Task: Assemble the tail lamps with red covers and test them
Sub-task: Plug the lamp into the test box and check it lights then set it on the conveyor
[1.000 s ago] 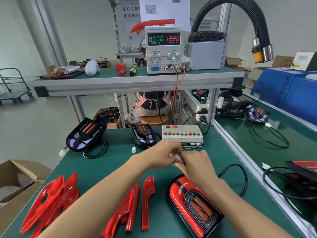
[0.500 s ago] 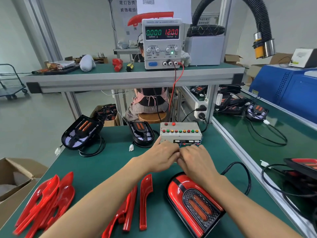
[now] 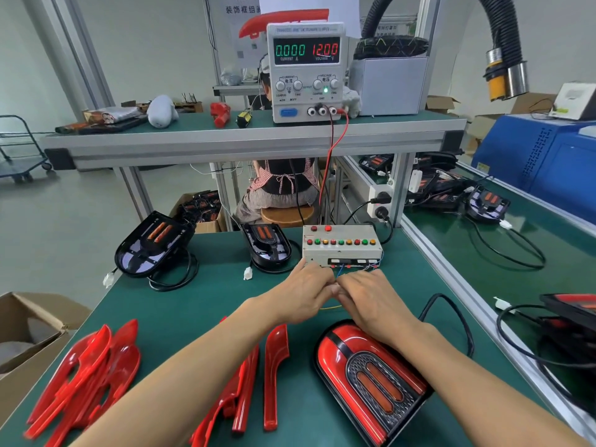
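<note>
Left hand [image 3: 304, 290]: back uppermost, fingers curled inward, meeting the other hand just in front of the tester. What it pinches is hidden beneath the knuckles; probably the lamp's plug or the tester's lead, but its grip cannot be told.

Right hand [image 3: 375, 296]: same posture, fingertips touching those of the left; its wrist lies over the top edge of the covered lamp. Contents likewise not visible.

Test box [image 3: 342, 248]: grey, a row of coloured buttons on top, connector sockets on its front face, thin loose wires hanging from these toward the hands.

Tail lamp with red cover [image 3: 367, 379]: flat on the green bench [image 3: 193, 304], nearest the viewer, cover seated. Its black cable [image 3: 451, 312] loops out to the right of the right wrist.

Bare tail lamps [image 3: 153, 245], two: black, without covers, at the rear left of the bench, white plugs lying loose.

Loose red covers [image 3: 87, 372]: heaped at the front left; further pieces lie just left of the finished lamp.

Power supply [image 3: 306, 71]: on the upper shelf, reading zero current, twelve volts.

Step in hand, by judgement: assembly of this unit is done and connection for test is under way. Next move calls for seating the plug fully, then pressing buttons and watching lamp and current reading.
</note>
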A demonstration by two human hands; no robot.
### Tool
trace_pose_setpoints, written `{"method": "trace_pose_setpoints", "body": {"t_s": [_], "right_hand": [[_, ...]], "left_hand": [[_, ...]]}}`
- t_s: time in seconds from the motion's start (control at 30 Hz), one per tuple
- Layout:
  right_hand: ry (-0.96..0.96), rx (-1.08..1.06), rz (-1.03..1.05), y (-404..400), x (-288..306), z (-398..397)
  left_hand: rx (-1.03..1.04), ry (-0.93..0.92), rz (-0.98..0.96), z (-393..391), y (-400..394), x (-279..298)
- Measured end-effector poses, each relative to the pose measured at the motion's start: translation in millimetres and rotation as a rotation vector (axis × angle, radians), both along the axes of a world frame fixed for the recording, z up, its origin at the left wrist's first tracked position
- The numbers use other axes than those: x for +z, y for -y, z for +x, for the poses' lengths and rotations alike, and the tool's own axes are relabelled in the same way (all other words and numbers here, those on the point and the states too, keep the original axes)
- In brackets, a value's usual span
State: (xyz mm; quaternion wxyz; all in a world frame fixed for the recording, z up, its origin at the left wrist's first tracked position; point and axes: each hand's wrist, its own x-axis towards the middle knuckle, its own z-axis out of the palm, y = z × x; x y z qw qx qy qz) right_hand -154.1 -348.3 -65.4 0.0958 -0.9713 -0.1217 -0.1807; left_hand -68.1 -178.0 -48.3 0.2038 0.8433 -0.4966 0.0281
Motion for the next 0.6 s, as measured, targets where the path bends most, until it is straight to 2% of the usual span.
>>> {"method": "trace_pose_setpoints", "body": {"t_s": [0.17,0.27,0.47,0.6], "right_hand": [[-0.049,-0.074,-0.041,-1,-4,2],[-0.101,-0.064,0.021,-1,-6,1],[-0.22,-0.209,0.224,15,-7,-3],[-0.325,-0.26,0.266,23,-4,-13]], "left_hand": [[0.021,-0.044,0.006,4,-1,-3],[0.049,-0.055,0.032,11,-4,-3],[0.105,0.083,0.283,15,-20,-11],[0.141,0.201,0.176,-1,-23,-13]]}}
